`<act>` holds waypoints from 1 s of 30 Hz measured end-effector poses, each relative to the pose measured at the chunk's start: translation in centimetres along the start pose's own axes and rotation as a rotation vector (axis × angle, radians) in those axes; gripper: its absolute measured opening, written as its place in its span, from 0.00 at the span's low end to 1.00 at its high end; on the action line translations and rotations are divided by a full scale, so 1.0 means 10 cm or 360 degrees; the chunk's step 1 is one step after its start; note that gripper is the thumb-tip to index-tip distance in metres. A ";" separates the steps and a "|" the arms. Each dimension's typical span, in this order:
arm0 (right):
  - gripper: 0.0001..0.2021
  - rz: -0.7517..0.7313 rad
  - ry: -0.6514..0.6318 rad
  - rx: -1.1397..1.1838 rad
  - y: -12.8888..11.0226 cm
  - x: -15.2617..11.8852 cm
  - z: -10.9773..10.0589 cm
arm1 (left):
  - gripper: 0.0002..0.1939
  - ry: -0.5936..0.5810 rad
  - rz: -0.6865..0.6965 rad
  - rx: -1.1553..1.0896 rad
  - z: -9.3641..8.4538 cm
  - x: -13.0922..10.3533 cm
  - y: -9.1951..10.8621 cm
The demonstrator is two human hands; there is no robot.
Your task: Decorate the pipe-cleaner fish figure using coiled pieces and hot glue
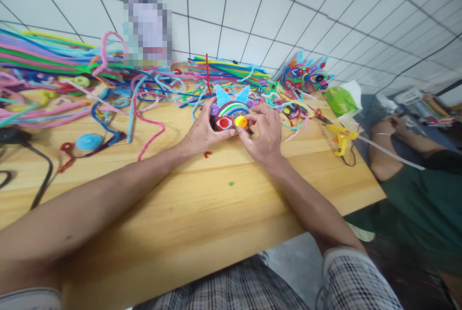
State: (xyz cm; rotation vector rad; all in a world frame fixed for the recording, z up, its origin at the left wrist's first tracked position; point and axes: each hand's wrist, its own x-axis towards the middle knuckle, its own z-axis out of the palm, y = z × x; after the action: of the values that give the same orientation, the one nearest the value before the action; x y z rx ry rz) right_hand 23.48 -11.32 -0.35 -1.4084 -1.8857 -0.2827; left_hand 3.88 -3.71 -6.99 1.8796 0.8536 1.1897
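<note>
Head view shows the left hand [202,132] and the right hand [265,134] both curled closed around a small pipe-cleaner mask [231,112] with blue horns, held just above the wooden surface [202,204] near its far middle. Loose pipe cleaners [54,59] sprawl behind it (a finished mask [306,76] too), and a yellow glue gun [341,137] lies well to the right.

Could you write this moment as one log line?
left hand: holds pipe-cleaner mask | right hand: pinches its yellow coil | table: loose pipe cleaners, glue gun
</note>
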 end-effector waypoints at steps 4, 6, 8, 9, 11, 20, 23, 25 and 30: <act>0.09 -0.0022 -0.0016 -0.0051 0.01 0.00 0.01 | 0.61 0.0013 -0.0002 -0.0078 0.01 0.01 0.01; 0.10 -0.0040 -0.0025 -0.0044 0.03 0.00 0.02 | 0.62 0.0022 0.0014 -0.0115 0.01 0.01 0.00; 0.10 -0.0072 -0.0002 -0.0034 0.04 0.00 0.04 | 0.62 0.0032 0.0027 -0.0163 0.01 0.02 -0.02; 0.09 -0.0094 0.0024 -0.0036 0.05 0.00 0.05 | 0.62 0.0037 0.0028 -0.0182 0.01 0.02 -0.02; 0.09 -0.0150 0.0089 -0.0049 0.06 0.00 0.06 | 0.62 0.0046 0.0027 -0.0195 0.01 0.02 -0.03; 0.09 -0.0278 0.0156 -0.0053 0.06 0.03 0.05 | 0.65 0.0055 0.0014 -0.0235 0.02 0.02 -0.07; 0.09 -0.0268 0.0165 -0.0003 0.06 0.02 0.07 | 0.66 0.0059 0.0004 -0.0258 0.02 0.02 -0.07; 0.09 -0.0224 0.0149 0.0029 0.07 0.01 0.08 | 0.65 0.0048 0.0000 -0.0263 0.02 0.02 -0.06; 0.12 -0.0129 0.0087 0.0225 0.07 0.03 0.00 | 0.64 0.0042 0.0004 -0.0259 0.01 0.00 -0.02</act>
State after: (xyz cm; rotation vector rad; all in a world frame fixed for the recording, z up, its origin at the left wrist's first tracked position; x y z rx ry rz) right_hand 24.07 -10.86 -0.29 -1.2208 -1.8825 -0.2202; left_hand 3.91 -3.59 -7.17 1.7377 0.7459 1.2497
